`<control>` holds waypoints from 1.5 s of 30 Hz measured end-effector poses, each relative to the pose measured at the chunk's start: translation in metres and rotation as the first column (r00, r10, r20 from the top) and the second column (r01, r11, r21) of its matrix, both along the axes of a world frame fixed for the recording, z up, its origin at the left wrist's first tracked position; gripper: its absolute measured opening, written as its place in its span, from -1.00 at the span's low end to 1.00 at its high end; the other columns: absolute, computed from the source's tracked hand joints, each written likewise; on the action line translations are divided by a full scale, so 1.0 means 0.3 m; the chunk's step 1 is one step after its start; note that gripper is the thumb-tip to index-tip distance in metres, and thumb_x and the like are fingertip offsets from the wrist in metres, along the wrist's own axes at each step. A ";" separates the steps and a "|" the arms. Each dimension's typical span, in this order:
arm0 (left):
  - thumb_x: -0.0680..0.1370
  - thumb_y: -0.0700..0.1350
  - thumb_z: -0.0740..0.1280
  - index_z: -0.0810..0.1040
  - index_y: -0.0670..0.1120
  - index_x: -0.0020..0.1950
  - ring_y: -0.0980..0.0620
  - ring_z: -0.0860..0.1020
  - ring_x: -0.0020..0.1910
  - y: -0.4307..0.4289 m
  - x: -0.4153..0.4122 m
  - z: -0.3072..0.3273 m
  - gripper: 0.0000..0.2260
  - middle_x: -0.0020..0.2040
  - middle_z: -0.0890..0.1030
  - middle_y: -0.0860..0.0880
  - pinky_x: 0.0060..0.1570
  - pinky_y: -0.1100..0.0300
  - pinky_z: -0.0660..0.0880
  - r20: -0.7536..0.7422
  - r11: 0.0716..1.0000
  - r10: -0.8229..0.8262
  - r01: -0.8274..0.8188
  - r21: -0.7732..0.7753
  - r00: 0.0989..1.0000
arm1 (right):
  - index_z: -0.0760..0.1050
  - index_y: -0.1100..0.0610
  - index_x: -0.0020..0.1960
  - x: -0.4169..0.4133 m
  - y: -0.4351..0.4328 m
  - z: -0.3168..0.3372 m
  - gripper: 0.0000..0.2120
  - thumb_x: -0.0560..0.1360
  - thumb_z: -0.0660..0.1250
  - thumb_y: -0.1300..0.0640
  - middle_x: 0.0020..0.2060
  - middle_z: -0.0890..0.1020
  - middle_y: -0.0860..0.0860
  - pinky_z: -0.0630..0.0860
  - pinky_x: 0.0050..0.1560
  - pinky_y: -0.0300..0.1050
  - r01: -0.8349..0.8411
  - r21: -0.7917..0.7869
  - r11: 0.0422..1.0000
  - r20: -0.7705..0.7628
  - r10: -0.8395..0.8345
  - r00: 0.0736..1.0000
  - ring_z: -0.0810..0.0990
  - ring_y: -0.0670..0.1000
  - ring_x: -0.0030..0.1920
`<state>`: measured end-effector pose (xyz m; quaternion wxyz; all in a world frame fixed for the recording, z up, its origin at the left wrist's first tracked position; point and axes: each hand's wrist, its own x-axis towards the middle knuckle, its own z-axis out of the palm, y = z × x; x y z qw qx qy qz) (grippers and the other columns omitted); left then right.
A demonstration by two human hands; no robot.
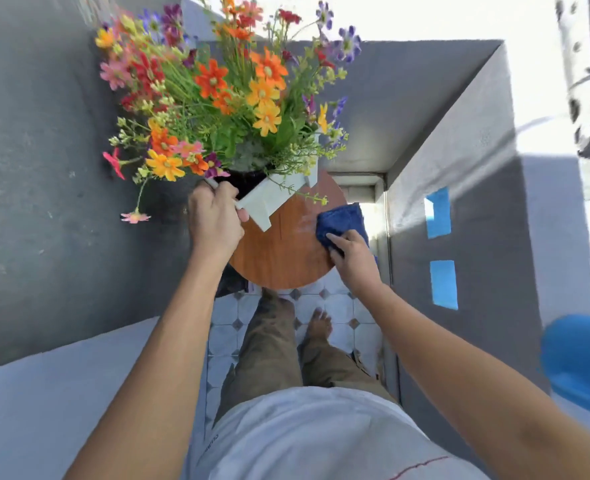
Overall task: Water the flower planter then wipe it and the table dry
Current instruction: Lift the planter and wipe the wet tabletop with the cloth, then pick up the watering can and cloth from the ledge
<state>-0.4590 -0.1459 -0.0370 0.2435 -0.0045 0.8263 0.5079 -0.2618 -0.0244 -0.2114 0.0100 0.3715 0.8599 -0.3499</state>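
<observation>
1. Looking straight down from head height, a person stands barefoot on a pale patterned tile floor, arms reaching forward to a small round table with a reddish-brown wooden top.
2. A white planter shaped like a little picket fence, crowded with orange, red, pink, yellow and purple flowers, sits at the far left edge of the table, tipped or lifted toward the left.
3. The left hand is clamped on the planter's near rim, fingers wrapped over the edge, steadying it away from the table's middle.
4. The right hand presses a folded dark blue cloth flat on the table's right side, fingers closed over its near corner.
5. A faint pale sheen on the wood just left of the cloth looks like water or glare.
6. No watering can is clearly in view, so watering seems finished; the table wipe appears under way.
7. Whether the planter itself is already dry cannot be told, and the spot beneath it likely remains.
</observation>
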 end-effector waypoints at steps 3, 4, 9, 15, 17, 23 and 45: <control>0.50 -0.13 0.16 0.48 -0.15 -0.23 -0.09 0.42 -0.61 0.000 0.101 -0.038 -0.82 -0.45 0.55 -0.16 -0.47 0.13 0.35 -0.011 0.999 0.031 -0.031 -0.029 0.999 | 0.56 0.18 0.32 0.051 0.013 0.036 -0.69 0.58 0.31 0.21 0.06 0.55 0.13 0.41 0.04 -0.17 0.204 -0.090 0.975 -0.025 -0.207 0.978 0.55 0.13 0.06; 0.50 -0.12 0.15 0.47 -0.14 -0.29 -0.11 0.46 -0.58 0.008 0.139 -0.040 -0.78 -0.46 0.55 -0.14 -0.44 0.10 0.39 -0.019 0.998 0.061 -0.062 -0.032 0.998 | 0.56 0.18 0.32 0.066 0.007 0.054 -0.69 0.59 0.30 0.20 0.05 0.55 0.13 0.39 0.03 -0.19 0.271 -0.129 0.954 -0.042 -0.278 0.960 0.55 0.12 0.05; 0.41 0.04 0.11 0.49 -0.10 -0.51 -0.25 0.62 -0.37 0.041 0.288 -0.159 -0.63 -0.48 0.61 -0.17 -0.23 -0.08 0.58 0.094 0.967 0.250 -0.242 -0.085 0.964 | 0.57 0.14 0.31 0.150 -0.060 0.167 -0.71 0.61 0.29 0.16 0.07 0.60 0.05 0.35 -0.07 -0.40 0.493 -0.255 0.832 -0.096 -0.529 0.843 0.55 -0.03 0.04; 0.53 -0.09 0.11 0.57 -0.38 -0.12 -0.12 0.61 -0.26 0.105 0.425 -0.210 -0.61 -0.16 0.67 -0.32 -0.58 0.39 0.34 0.229 0.931 0.364 -0.359 -0.066 0.903 | 0.58 0.12 0.28 0.200 -0.170 0.215 -0.72 0.59 0.33 0.20 0.05 0.60 0.00 0.40 0.01 -0.45 0.600 -0.342 0.723 -0.105 -0.664 0.740 0.57 -0.09 0.03; 0.60 -0.13 0.08 0.56 -0.37 -0.04 0.00 0.55 -0.35 0.123 0.454 -0.200 -0.64 -0.09 0.68 -0.26 -0.57 0.41 0.28 0.277 0.937 0.348 -0.345 -0.062 0.896 | 0.59 0.11 0.27 0.212 -0.190 0.220 -0.73 0.59 0.32 0.21 0.05 0.60 -0.04 0.38 -0.02 -0.53 0.623 -0.353 0.698 -0.110 -0.692 0.713 0.55 -0.22 -0.01; 0.66 0.00 0.04 0.49 -0.32 0.31 0.00 0.49 -0.01 0.127 0.488 -0.248 -0.53 0.24 0.60 -0.25 -0.02 0.20 0.38 0.510 0.990 0.132 -0.137 -0.028 0.850 | 0.61 0.13 0.26 0.245 -0.239 0.241 -0.73 0.58 0.33 0.21 0.03 0.62 -0.02 0.53 0.13 -0.19 0.663 -0.382 0.644 -0.141 -0.749 0.647 0.58 -0.11 0.04; 0.57 -0.09 0.27 0.60 -0.22 -0.01 0.04 0.41 -0.45 0.279 1.242 0.489 -0.78 -0.38 0.54 -0.02 -0.41 0.19 0.36 0.148 0.552 -0.822 0.705 0.445 0.550 | 0.63 0.05 0.16 1.054 -0.153 1.198 -0.79 0.59 0.32 0.24 0.04 0.66 0.03 0.55 0.08 -0.17 0.863 -0.305 0.403 -0.730 -0.681 0.060 0.63 -0.07 0.06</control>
